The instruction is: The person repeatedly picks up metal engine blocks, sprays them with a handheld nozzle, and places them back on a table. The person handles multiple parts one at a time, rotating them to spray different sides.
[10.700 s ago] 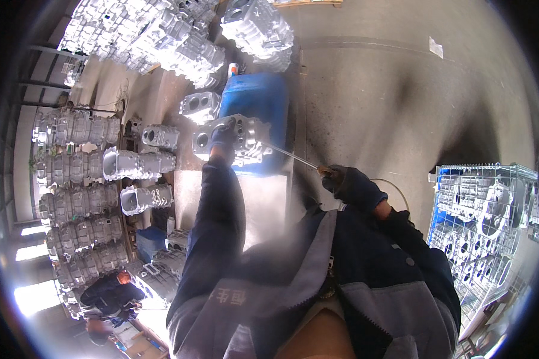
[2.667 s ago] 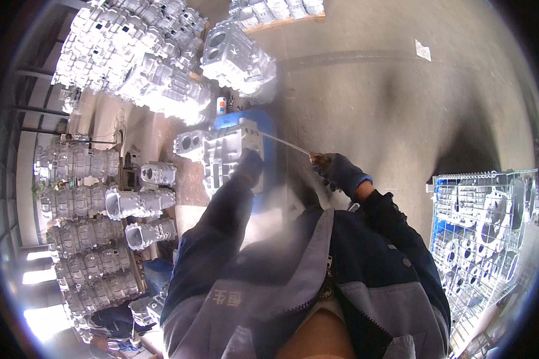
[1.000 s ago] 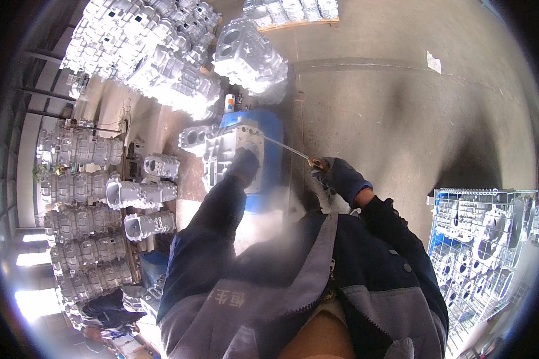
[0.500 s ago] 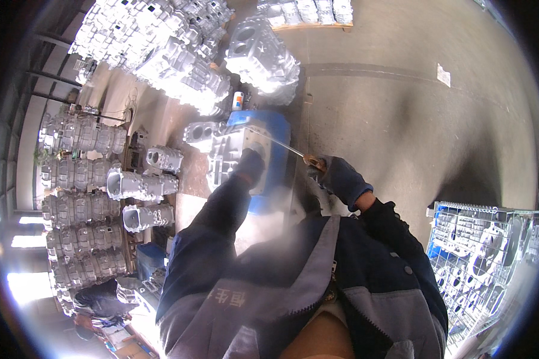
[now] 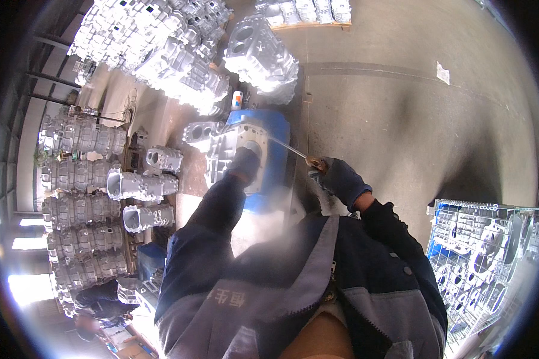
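Observation:
A silver gearbox housing (image 5: 223, 154) sits on a blue stand (image 5: 276, 161) in front of me, its flat flange with bolt holes turned up and to the right. My left hand (image 5: 244, 164), in a dark glove, grips the housing at its round opening; its fingertips are hidden. My right hand (image 5: 344, 181), also gloved, is closed round the orange-brown handle of a long thin metal tool (image 5: 288, 147), perhaps a file. The tool's far end meets the right edge of the flange; whether it touches is hard to tell.
A smaller casting (image 5: 199, 135) stands left of the housing, and a white-and-orange can (image 5: 237, 100) behind it. Bright stacked housings (image 5: 132, 36) fill the far left, with more rows (image 5: 81, 173) at left. A wire cage (image 5: 479, 263) of parts stands at right. Another person (image 5: 102, 302) is at lower left.
The housing has turned slightly, showing more of its flange. My left hand has shifted a little left and toward me. The tool's far end has moved from across the flange to its right edge.

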Demonstrator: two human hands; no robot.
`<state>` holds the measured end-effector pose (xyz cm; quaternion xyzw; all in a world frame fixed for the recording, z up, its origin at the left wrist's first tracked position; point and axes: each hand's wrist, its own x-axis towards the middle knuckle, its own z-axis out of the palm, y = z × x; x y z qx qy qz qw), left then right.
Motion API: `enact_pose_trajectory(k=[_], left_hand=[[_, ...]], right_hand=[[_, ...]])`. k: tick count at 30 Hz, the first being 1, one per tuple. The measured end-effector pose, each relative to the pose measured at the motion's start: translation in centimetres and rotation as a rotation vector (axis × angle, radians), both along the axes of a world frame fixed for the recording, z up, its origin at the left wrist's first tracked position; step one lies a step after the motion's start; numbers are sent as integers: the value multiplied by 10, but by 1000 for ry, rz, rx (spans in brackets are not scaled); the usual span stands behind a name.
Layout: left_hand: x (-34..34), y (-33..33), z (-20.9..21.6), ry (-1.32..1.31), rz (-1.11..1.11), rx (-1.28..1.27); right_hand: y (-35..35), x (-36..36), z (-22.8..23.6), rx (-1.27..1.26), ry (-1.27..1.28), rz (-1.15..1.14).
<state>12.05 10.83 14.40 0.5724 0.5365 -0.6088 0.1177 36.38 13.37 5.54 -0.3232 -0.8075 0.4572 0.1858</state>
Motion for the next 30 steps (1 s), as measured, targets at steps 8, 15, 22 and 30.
enact_pose_trajectory(k=[8, 15, 22, 30], left_hand=[[-74, -42, -66, -274, -112, 457], [-118, -63, -99, -440, -64, 566], [-137, -68, -124, -510, -19, 708], [-131, -63, -104, -438, 32, 569]], right_hand=[[0, -12, 12, 74, -73, 35], [-2, -10, 4, 96, -127, -13], [-4, -15, 10, 51, -159, 63], [1, -6, -11, 137, -1, -12]])
